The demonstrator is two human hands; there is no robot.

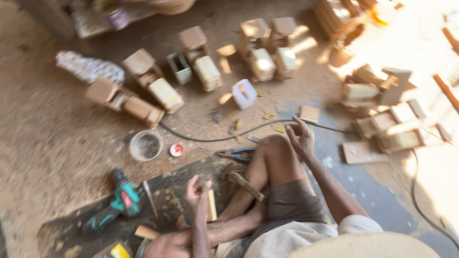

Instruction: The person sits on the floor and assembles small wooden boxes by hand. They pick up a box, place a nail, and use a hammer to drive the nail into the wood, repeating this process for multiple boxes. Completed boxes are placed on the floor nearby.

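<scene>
Person sits on a sawdust-covered floor [52, 138], legs folded, view blurred by motion. Left hand [198, 193] is raised low in frame, fingers together and bent, touching a small pale wood strip [212, 205] that stands upright just beside the palm; can't tell if it's truly gripped or only steadied. Right hand [301, 138] lifted over the knee, fingers spread & loosely curled, empty.

Near the left hand: hammer [246, 185] lying against the shin, teal cordless drill [119, 203] on a dark mat [167, 191], pliers w/ blue handles [236, 154] just beyond the knee. Farther out: round bowl [146, 145], small red-white lid [177, 149], black cable [215, 138] running across the floor.

Progress, judged from the layout: several small wooden toy trucks [153, 86] stand assembled in loose rows at top, more [270, 55] to the right, plus stacked cut pieces [382, 110] in the sunlit patch — so a fair batch looks done, w/ loose blocks & panels not yet assembled. The strip in hand looks like one loose part, not fixed to anything.
</scene>
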